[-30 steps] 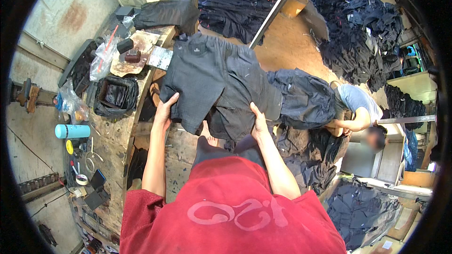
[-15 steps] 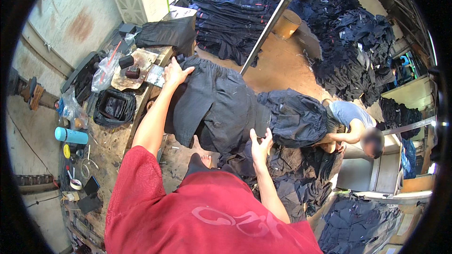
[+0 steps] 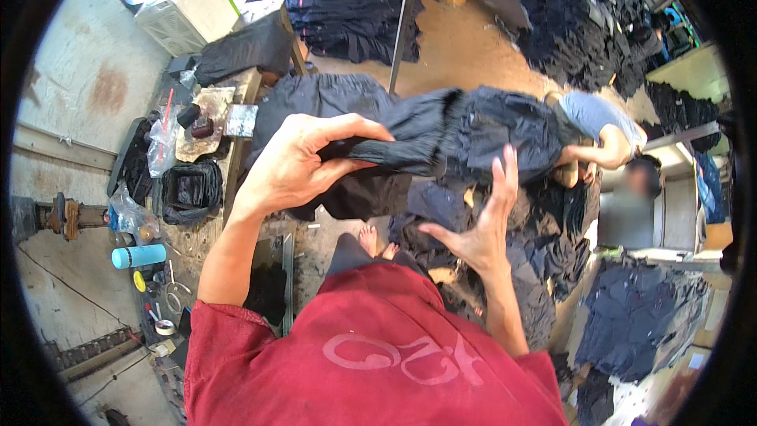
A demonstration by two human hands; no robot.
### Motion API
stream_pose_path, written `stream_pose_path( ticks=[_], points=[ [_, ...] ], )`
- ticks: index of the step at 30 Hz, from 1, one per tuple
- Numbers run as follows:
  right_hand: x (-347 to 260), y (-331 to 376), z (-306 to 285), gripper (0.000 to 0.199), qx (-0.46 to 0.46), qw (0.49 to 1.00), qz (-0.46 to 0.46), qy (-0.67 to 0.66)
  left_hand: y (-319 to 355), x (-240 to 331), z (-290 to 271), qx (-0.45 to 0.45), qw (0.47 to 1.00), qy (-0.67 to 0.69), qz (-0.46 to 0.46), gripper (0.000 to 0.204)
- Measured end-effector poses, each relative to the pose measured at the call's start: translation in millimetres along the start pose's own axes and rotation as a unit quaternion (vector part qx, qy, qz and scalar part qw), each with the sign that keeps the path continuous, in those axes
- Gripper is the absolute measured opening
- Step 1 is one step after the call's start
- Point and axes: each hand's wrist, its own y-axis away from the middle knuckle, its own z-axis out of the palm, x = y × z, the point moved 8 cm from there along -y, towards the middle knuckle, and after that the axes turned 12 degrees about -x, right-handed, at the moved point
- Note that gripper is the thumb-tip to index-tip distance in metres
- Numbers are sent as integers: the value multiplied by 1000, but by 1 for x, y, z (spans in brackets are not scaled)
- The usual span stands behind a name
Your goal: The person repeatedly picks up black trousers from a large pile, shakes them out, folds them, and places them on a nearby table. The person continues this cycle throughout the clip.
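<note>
My left hand [image 3: 292,159] pinches a gathered fold of black elastic-waisted shorts [image 3: 414,130] between thumb and fingers, in front of my chest. More dark cloth with a gathered waistband [image 3: 331,93] spreads behind that hand; whether it belongs to the same shorts I cannot tell. My right hand [image 3: 482,238] is open, thumb and fingers spread, below the right end of the cloth and apart from it. Just beyond lies another dark elastic-waisted garment [image 3: 512,130], near the hands of a co-worker [image 3: 603,122] in a grey top who bends forward.
At the left, a worktable carries a black basket [image 3: 192,189] and a plastic bag [image 3: 163,142]. A blue bottle [image 3: 139,256] lies nearby. Stacked dark garments [image 3: 339,8] stand at the back, near a metal pole [image 3: 404,24]. Loose dark clothes [image 3: 528,268] lie at my right.
My left hand has moved right and nearer, bunching the shorts that were spread out before. My right hand has come away from the cloth's edge and opened wider. The view has shifted.
</note>
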Motion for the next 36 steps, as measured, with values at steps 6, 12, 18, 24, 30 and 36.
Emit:
stream_pose_path(
  ticks=[6,12,18,24,30,36],
  points=[
    [8,-22,-8,70,-43,999,-1,-17,-23,34,26,-37,986,-39,161,39],
    [32,30,-34,44,42,974,208,-76,7,-44,-34,110,984,-130,51,63],
    [24,102,-36,39,49,919,391,28,79,-200,-80,165,926,-319,-114,46],
    [-8,125,-21,55,20,860,484,159,132,-317,-35,98,958,-226,-149,54],
    [-22,82,-16,54,14,859,485,162,142,-354,-35,98,980,-131,-109,55],
    [-29,35,-9,51,-3,884,443,150,143,-359,-35,99,980,-109,-131,56]
  ],
)
